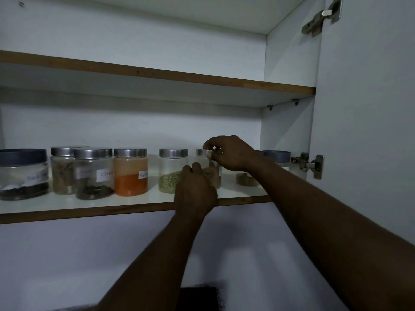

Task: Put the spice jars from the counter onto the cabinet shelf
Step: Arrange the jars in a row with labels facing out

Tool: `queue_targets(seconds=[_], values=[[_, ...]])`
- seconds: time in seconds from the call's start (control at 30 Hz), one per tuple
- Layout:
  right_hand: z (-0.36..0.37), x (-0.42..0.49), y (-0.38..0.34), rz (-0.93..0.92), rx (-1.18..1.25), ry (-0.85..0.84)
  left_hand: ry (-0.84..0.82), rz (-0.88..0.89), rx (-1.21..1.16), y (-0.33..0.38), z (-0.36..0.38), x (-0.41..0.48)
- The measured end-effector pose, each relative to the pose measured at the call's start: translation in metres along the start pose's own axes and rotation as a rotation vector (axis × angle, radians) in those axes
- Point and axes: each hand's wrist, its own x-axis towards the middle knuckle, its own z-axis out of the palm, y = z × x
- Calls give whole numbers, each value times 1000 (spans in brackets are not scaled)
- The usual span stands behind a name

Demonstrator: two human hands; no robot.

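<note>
A clear spice jar (214,173) with a silver lid and brown powder stands on the lower cabinet shelf (89,209). My right hand (229,153) pinches its lid from above. My left hand (195,191) wraps round its lower body from the front. To its left stand a jar of green seeds (170,171), a jar of orange-red powder (131,171), a labelled cloves jar (94,173), a jar of brown sticks (61,171) and a wide blue-lidded jar (23,173).
Behind my right wrist stands another blue-lidded jar (277,157) with brown powder at the shelf's right end. An upper shelf (157,75) runs above. The open cabinet door (363,108) with its hinges (308,164) is on the right.
</note>
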Motion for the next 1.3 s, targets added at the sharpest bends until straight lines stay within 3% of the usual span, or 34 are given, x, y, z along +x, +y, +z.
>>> queue_targets(seconds=[0.33,0.5,1.03,1.3], values=[[0,-13,16,85,39,93,-302,-31,86,5,6,12],[6,-10,19,126,-157,121,-436,-42,185,4,14,29],[14,-7,30,201,-256,169,-375,120,220,1,21,34],[18,-7,34,216,-272,174,-358,81,254,1,20,31]])
